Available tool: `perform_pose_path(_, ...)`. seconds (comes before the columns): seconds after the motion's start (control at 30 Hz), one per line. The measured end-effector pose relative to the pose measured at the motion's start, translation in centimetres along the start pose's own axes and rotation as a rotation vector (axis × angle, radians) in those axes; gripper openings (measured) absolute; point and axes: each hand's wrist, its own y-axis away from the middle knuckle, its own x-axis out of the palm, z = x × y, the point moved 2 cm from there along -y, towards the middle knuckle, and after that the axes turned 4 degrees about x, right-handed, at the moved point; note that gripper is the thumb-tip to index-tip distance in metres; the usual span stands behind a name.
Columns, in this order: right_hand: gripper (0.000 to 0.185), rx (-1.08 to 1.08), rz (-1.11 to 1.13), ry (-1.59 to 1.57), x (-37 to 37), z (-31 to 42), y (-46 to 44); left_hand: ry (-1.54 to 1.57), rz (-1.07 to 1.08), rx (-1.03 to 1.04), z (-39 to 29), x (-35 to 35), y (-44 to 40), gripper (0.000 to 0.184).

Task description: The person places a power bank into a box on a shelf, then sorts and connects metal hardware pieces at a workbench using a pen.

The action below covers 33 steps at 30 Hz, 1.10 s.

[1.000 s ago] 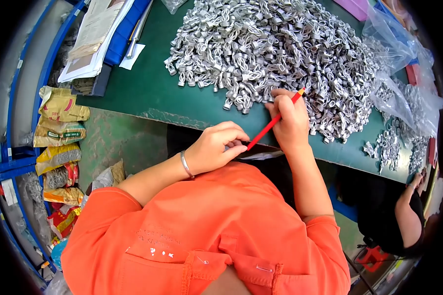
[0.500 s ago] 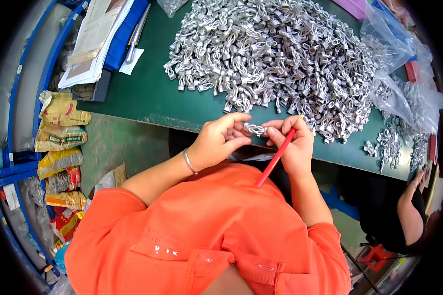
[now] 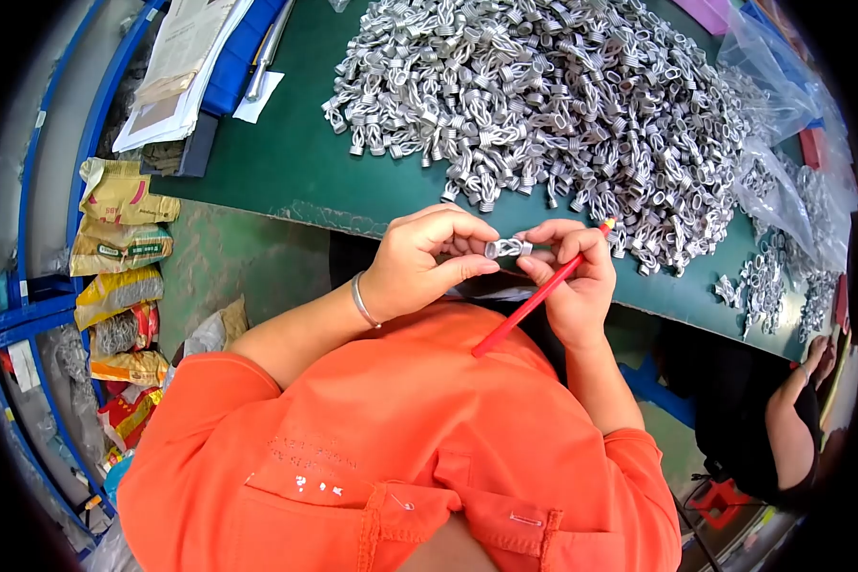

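Note:
Just in front of the table edge, a small silvery metal looped fitting [image 3: 508, 248] lies between the fingertips of both hands. My left hand [image 3: 429, 255] pinches its left end with thumb and fingers. At the other end, my right hand [image 3: 572, 276] touches it with thumb and forefinger. A red pencil [image 3: 529, 310] with a yellowish tip also rests in the closed fingers of my right hand, slanting down toward the orange shirt. Beyond the hands, a large heap of similar metal fittings [image 3: 543, 105] covers much of the green table [image 3: 267, 162].
Clear plastic bags [image 3: 772, 181] and a smaller pile of fittings [image 3: 763, 286] lie at the right. Papers [image 3: 176, 71] rest over a blue bin [image 3: 234, 71] at the left, above stacked sacks [image 3: 119, 246] by a blue rack [image 3: 29, 315]. Another person's arm [image 3: 791, 429] shows at lower right.
The fitting has been turned between the fingertips and sits slightly farther right. My right hand has shifted a little, the pencil tilting flatter. The view has moved slightly.

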Motion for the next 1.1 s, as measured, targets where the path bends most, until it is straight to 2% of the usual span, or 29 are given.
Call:
perform_pose_path(0.07,0.032,-0.06,-0.017,0.043,-0.2,0.2,0.2,-0.034,0.021,0.038,-0.2,0.1,-0.1,0.02)
perform_pose_path(0.17,0.032,-0.154,0.095,0.183,-1.0,0.5,0.7,-0.076,0.047,0.103,-0.7,0.2,-0.2,0.022)
perform_pose_path(0.27,0.033,-0.24,0.113,0.443,-1.7,1.7,0.7,-0.202,0.254,0.2,-1.4,-0.2,0.0,0.019)
perform_pose_path(0.33,0.032,-0.297,0.073,0.561,-2.1,2.3,0.3,-0.203,0.291,0.099,-1.1,0.1,0.7,0.016)
perform_pose_path(0.4,0.03,-0.385,-0.008,0.775,-2.4,2.7,-0.5,-0.328,0.319,0.105,-0.2,0.4,1.0,0.016)
perform_pose_path(0.47,0.022,-0.443,-0.09,1.043,-2.1,3.1,-1.5,-0.317,0.3,0.075,0.2,0.9,1.2,0.016)
perform_pose_path(0.53,0.022,-0.437,-0.151,1.195,-1.6,2.9,-2.3,-0.339,0.304,0.092,-0.1,1.0,0.8,0.015)
perform_pose_path(0.6,0.024,-0.406,-0.113,1.339,-1.2,2.4,-3.0,-0.363,0.306,0.096,-0.6,1.0,0.6,0.015)
perform_pose_path(0.7,0.023,-0.449,-0.112,1.362,-1.3,1.8,-3.2,-0.406,0.297,0.087,-0.9,0.7,0.2,0.014)
perform_pose_path(0.77,0.022,-0.392,-0.178,1.107,-1.5,1.8,-2.8,-0.278,0.192,0.033,-0.2,0.3,0.4,0.018)
perform_pose_path(0.8,0.022,-0.297,-0.158,0.939,-1.5,2.4,-2.6,-0.279,0.191,0.031,-0.2,0.3,0.4,0.018)
perform_pose_path(0.87,0.023,-0.003,-0.175,0.298,-1.6,1.8,-2.0,-0.052,0.061,-0.141,0.2,0.2,0.5,0.025)
perform_pose_path(1.0,0.024,0.263,-0.086,-0.038,-1.3,2.6,-0.9,0.189,-0.037,-0.154,0.7,0.9,-0.3,0.033)
perform_pose_path(1.1,0.023,0.27,-0.041,-0.102,-0.8,2.2,-0.4,0.217,0.011,-0.16,0.3,0.9,-0.5,0.031)
